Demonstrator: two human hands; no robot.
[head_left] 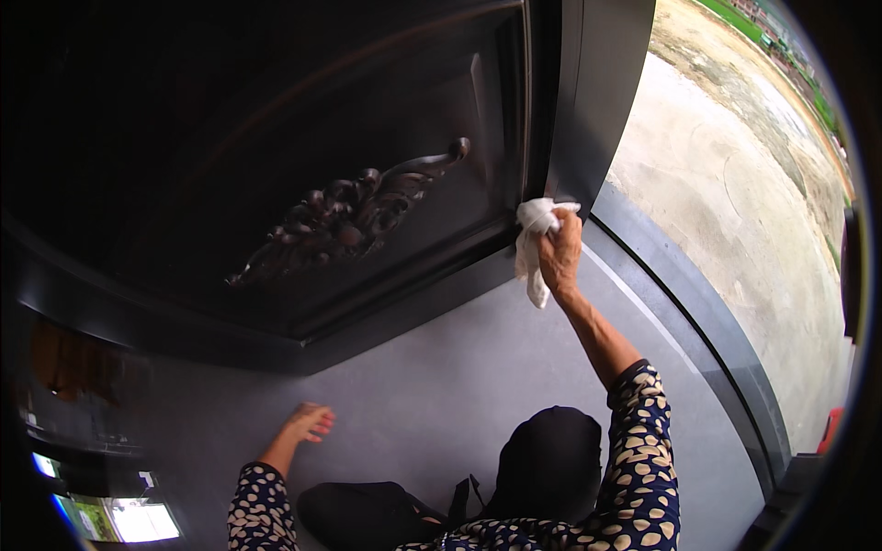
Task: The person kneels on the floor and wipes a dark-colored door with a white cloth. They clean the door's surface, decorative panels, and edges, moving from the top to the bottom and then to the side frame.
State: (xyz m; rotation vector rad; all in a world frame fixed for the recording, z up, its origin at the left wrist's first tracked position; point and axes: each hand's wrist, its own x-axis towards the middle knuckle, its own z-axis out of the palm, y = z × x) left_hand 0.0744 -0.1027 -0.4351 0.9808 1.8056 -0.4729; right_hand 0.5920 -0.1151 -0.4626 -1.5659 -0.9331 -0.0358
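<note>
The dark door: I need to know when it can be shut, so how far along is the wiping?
In hand: the right hand presses a white cloth to the dark door at the panel's lower right corner, near the door's edge. The left hand is open over the grey floor. Done: hard to judge, since no wiped streaks show. Left: probably the carved ornament and the panel beyond it.
</note>
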